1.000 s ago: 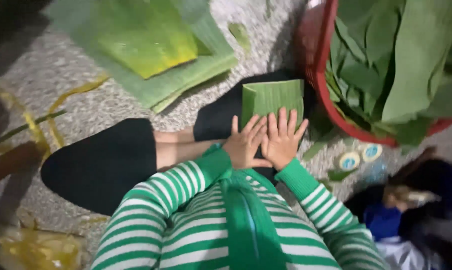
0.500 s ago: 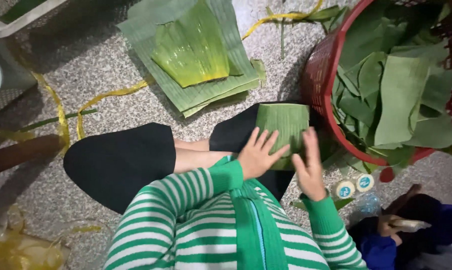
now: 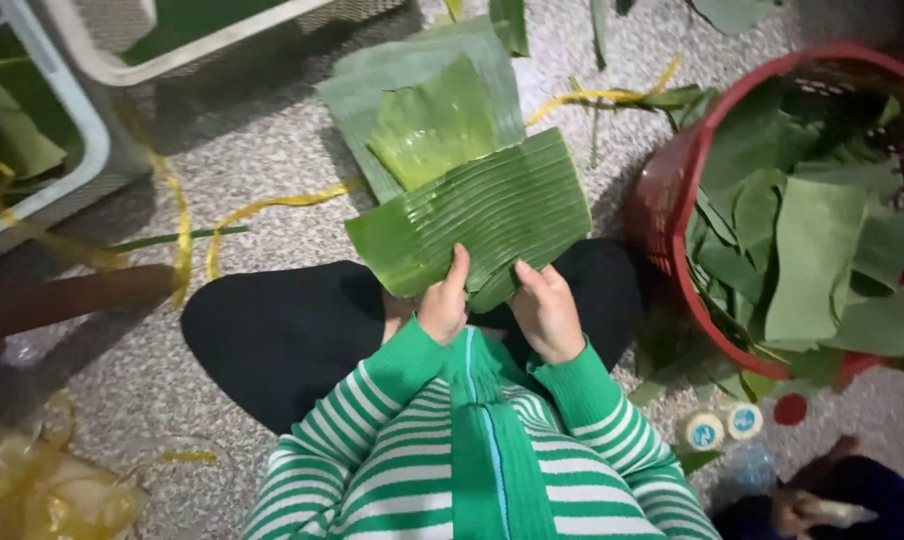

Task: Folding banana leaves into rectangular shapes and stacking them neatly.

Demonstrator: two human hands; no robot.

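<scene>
Both hands hold a wide, unfolded green banana leaf piece (image 3: 477,220) over my lap. My left hand (image 3: 442,305) grips its near edge with the thumb on top. A little to the right, my right hand (image 3: 547,310) pinches the same edge. The leaf spreads out flat, ribbed and glossy, tilted up toward the right. Beyond it, a stack of green leaf pieces (image 3: 427,125) lies on the speckled floor. I wear a green and white striped top, and my black trousered legs are crossed beneath.
A red basket (image 3: 672,220) full of cut leaves stands at the right. White wire baskets (image 3: 92,130) sit at the top left. Yellow ties (image 3: 262,208) trail across the floor. Two small bottle caps (image 3: 722,428) and another person's hand (image 3: 807,505) are at the bottom right.
The small folded leaf on my lap has been opened into a wide sheet. Both hands have moved from resting flat on it to gripping its near edge.
</scene>
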